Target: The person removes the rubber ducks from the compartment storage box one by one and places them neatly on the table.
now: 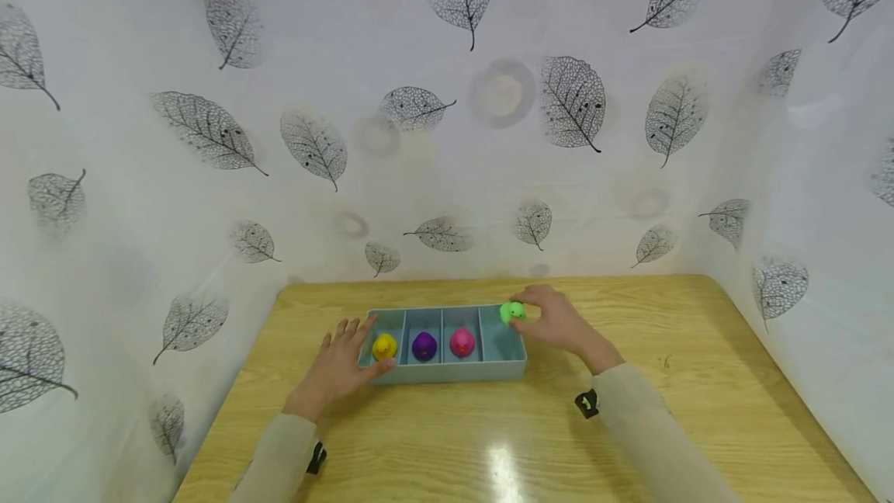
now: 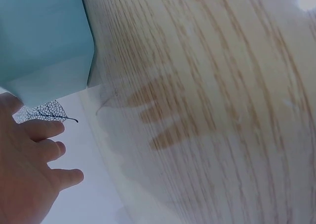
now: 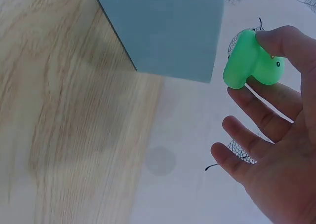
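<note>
A blue-grey box (image 1: 447, 372) with several compartments in a row sits on the table. From left to right, its compartments hold a yellow rubber duck (image 1: 384, 347), a purple one (image 1: 424, 346) and a pink one (image 1: 462, 342). My right hand (image 1: 555, 320) pinches a green rubber duck (image 3: 249, 61) between thumb and fingers, over the back of the rightmost compartment. That compartment has nothing else visible inside. At the box's left end, my left hand (image 1: 340, 361) is spread with fingers fairly straight, thumb near the front rim and index finger at the back left corner.
The wooden table (image 1: 447, 441) extends around the box on all sides. Leaf-printed white sheeting (image 1: 447, 177) rises behind the table and along both sides. Dark straps with small devices (image 1: 587, 404) sit at both wrists.
</note>
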Action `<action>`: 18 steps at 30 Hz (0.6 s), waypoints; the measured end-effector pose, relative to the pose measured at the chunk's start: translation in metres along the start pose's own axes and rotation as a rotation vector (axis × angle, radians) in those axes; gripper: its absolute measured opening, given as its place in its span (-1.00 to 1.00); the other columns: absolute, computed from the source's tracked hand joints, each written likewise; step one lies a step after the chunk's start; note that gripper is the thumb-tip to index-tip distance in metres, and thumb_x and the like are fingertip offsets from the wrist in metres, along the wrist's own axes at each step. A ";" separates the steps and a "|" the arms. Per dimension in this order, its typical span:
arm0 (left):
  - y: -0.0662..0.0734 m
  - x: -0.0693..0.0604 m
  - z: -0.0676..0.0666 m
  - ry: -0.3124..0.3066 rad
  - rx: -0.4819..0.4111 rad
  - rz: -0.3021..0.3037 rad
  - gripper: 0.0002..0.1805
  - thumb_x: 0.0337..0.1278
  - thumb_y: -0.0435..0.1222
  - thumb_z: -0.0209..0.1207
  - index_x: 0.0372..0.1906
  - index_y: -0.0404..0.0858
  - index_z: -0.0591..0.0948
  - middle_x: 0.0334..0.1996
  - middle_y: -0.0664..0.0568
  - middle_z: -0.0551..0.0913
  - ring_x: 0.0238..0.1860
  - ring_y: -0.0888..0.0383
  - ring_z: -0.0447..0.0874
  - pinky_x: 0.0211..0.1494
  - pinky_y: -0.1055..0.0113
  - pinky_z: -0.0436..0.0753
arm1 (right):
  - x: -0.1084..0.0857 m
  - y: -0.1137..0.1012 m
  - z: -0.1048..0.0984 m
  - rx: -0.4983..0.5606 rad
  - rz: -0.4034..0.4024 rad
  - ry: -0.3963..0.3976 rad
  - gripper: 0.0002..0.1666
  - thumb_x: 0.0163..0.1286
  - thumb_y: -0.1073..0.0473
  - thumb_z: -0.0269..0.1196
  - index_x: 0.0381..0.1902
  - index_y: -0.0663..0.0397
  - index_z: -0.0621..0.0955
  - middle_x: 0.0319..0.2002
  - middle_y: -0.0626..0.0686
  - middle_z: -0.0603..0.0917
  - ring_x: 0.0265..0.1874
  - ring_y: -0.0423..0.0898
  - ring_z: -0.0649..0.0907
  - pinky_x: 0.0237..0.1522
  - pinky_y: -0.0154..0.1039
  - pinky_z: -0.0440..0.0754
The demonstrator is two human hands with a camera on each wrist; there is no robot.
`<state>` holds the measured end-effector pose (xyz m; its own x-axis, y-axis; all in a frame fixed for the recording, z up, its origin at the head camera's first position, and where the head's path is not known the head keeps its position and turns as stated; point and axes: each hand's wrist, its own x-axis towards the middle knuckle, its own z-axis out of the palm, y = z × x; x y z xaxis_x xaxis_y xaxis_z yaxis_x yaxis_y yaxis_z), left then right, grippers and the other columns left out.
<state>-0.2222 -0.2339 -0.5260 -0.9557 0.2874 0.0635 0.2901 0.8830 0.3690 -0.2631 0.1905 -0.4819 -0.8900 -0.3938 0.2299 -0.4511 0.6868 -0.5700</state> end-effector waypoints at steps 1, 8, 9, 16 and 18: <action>0.000 0.000 0.000 -0.002 -0.003 -0.001 0.07 0.31 0.36 0.17 0.71 -0.11 0.13 0.57 -0.47 0.24 0.63 -0.49 0.06 0.54 -0.57 0.06 | 0.000 0.000 -0.002 -0.002 -0.001 0.006 -0.45 0.32 0.02 0.43 0.20 0.18 0.72 0.24 0.32 0.69 0.30 0.39 0.59 0.34 0.43 0.49; 0.001 0.000 -0.002 -0.017 -0.020 -0.017 0.07 0.32 0.36 0.16 0.72 -0.09 0.09 0.60 -0.44 0.21 0.65 -0.46 0.02 0.58 -0.54 0.02 | -0.004 0.010 -0.014 0.008 0.009 0.062 -0.45 0.31 0.07 0.45 0.21 0.22 0.71 0.26 0.34 0.68 0.32 0.39 0.59 0.36 0.40 0.51; 0.001 0.000 -0.002 -0.015 -0.017 -0.013 0.07 0.32 0.36 0.15 0.72 -0.09 0.10 0.60 -0.45 0.21 0.65 -0.46 0.02 0.57 -0.55 0.03 | -0.005 0.012 -0.015 0.006 0.015 0.069 -0.44 0.31 0.07 0.44 0.21 0.22 0.71 0.27 0.34 0.67 0.32 0.40 0.58 0.36 0.40 0.50; 0.000 0.000 0.001 -0.014 -0.025 -0.012 0.08 0.30 0.35 0.18 0.72 -0.07 0.09 0.60 -0.43 0.22 0.65 -0.45 0.03 0.58 -0.54 0.03 | -0.010 0.029 -0.022 -0.019 0.045 0.102 -0.45 0.30 0.07 0.40 0.20 0.20 0.72 0.25 0.34 0.69 0.30 0.41 0.59 0.34 0.42 0.51; -0.001 0.000 0.002 -0.008 -0.028 -0.010 0.08 0.30 0.35 0.19 0.72 -0.08 0.11 0.59 -0.43 0.24 0.64 -0.45 0.06 0.57 -0.55 0.04 | -0.012 0.034 -0.023 -0.016 0.057 0.099 -0.44 0.30 0.08 0.40 0.22 0.20 0.71 0.24 0.32 0.69 0.31 0.39 0.59 0.35 0.41 0.51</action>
<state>-0.2225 -0.2341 -0.5277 -0.9580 0.2819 0.0529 0.2793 0.8752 0.3949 -0.2690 0.2322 -0.4857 -0.9162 -0.2916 0.2748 -0.3996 0.7164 -0.5720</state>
